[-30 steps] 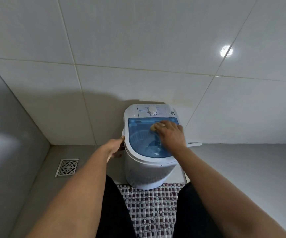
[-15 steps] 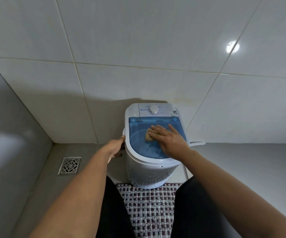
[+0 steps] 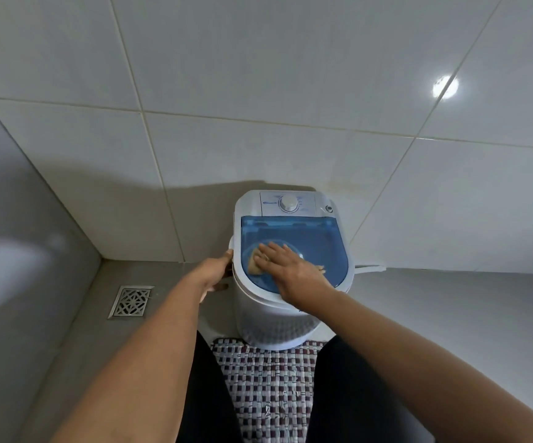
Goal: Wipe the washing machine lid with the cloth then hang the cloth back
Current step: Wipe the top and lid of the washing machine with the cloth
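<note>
You are pressing a cloth (image 3: 254, 263) onto the lid (image 3: 309, 244), centre frame.
Your right hand (image 3: 285, 266) is lying flat, fingers spread; your left hand (image 3: 215, 273) is gripping the washing machine (image 3: 271, 318).

1 small washing machine (image 3: 278, 302) with 1 blue lid (image 3: 316, 244) and 1 white dial (image 3: 288, 203); 1 tan cloth (image 3: 255, 266); 2 hands, left (image 3: 215, 272) and right (image 3: 285, 266); 1 floor drain (image 3: 131, 301); 1 checked woven mat (image 3: 271, 391).
</note>
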`<state>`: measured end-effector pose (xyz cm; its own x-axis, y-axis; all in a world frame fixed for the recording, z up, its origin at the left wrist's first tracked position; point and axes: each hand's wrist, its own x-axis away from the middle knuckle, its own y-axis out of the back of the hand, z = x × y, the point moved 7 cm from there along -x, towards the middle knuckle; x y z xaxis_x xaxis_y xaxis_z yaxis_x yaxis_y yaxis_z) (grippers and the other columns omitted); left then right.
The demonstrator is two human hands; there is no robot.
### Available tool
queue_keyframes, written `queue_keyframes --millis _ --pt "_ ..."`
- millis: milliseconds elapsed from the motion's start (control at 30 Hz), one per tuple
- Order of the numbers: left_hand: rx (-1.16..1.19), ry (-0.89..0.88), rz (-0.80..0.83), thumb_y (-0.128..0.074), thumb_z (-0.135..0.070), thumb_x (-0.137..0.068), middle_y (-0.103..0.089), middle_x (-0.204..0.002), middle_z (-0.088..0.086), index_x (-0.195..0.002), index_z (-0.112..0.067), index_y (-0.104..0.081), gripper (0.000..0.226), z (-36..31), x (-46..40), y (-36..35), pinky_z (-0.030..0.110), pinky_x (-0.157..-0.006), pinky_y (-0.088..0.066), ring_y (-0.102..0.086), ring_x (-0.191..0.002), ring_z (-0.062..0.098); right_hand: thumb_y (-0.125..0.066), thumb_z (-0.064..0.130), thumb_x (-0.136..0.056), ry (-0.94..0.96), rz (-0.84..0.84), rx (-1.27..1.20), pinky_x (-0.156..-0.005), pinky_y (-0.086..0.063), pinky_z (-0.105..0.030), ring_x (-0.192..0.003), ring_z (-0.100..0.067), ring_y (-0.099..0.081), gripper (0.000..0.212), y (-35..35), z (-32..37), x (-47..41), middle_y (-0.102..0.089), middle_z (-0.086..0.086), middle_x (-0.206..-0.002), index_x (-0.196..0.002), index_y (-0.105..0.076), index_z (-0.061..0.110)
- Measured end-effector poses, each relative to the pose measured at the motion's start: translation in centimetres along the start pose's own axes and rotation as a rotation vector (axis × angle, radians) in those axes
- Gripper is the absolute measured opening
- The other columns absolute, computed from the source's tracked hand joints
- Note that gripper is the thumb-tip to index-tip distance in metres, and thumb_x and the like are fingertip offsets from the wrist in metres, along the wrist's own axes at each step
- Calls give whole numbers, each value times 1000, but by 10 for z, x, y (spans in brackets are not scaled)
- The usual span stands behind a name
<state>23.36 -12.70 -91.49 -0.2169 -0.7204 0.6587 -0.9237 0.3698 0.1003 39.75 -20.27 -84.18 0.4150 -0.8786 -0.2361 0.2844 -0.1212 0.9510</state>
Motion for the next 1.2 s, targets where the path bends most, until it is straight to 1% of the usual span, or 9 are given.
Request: queue_keyframes --millis 67,233,367,633,800,900,1033,1100,1200 --pt "10 -10 -12 -46 -53 -100 -72 -119 1 -117 -15 -71 48 0 -1 2 42 -98 -54 -65 -110 14 -58 5 -93 92 46 41 -121 -26 -47 -145 -31 -37 54 6 0 17 -42 -9 -156 -146 -52 15" --pt "7 2 -60 -48 -54 -98 -72 -113 3 -114 -13 -71 50 0 -1 1 41 -94 -57 -66 -108 19 -58 12 -97 226 152 119 -121 -25 -44 -147 -28 -33 54 12 -8 22 -39 -5 -159 -149 -48 20" --pt "18 11 -75 -50 -53 -98 -69 -104 -1 -110 -9 -66 47 -1 2 2 32 -76 -59 -64 -108 19 -67 6 -90 31 203 129 -109 -44 -47 -148 -29 -31 69 9 -17 -27 -32 -4 -162 -152 -42 22" --pt "16 15 -80 -51 -57 -95 -73 -114 3 -113 -13 -70 51 5 -9 5 40 -93 -58 -68 -107 20 -48 -3 -92 -248 176 130 -103 -41 -41 -142 -25 -34 60 13 -34 -129 -32 -2 -159 -147 -48 20" --pt "-1 60 -34 -46 -56 -98 -73 -112 -1 -117 -18 -69 48 1 6 0 36 -58 -54 -68 -109 18 -51 0 -90 -225 128 17 -93 -51 -46 -132 -30 -47 57 -2 -25 -102 -42 1 -153 -141 -55 24" --pt "-14 73 -28 -44 -52 -101 -71 -120 0 -123 -17 -66 47 -4 19 -2 32 -51 -41 -66 -114 20 -54 -1 -91 -158 110 -11 -98 -50 -47 -137 -29 -44 54 -1 -10 -77 -44 -1 -154 -140 -58 22" --pt "-12 55 -9 -39 -50 -104 -68 -119 -2 -121 -17 -66 46 -2 17 -1 29 -57 -40 -63 -113 18 -57 0 -91 -35 62 -21 -113 -40 -47 -140 -29 -44 51 1 15 -33 -51 -4 -150 -138 -61 20" --pt "4 32 8 -41 -53 -101 -71 -119 1 -117 -15 -69 50 -1 10 -1 36 -72 -57 -66 -109 17 -53 9 -94 27 51 -40 -117 -35 -46 -140 -27 -44 46 1 23 -8 -52 -2 -150 -138 -61 21" --pt "20 4 -2 -45 -53 -100 -74 -116 4 -116 -15 -71 49 0 -2 1 43 -94 -57 -68 -109 17 -48 16 -98 111 40 0 -120 -30 -44 -143 -24 -42 43 -1 29 21 -50 1 -152 -139 -60 25"
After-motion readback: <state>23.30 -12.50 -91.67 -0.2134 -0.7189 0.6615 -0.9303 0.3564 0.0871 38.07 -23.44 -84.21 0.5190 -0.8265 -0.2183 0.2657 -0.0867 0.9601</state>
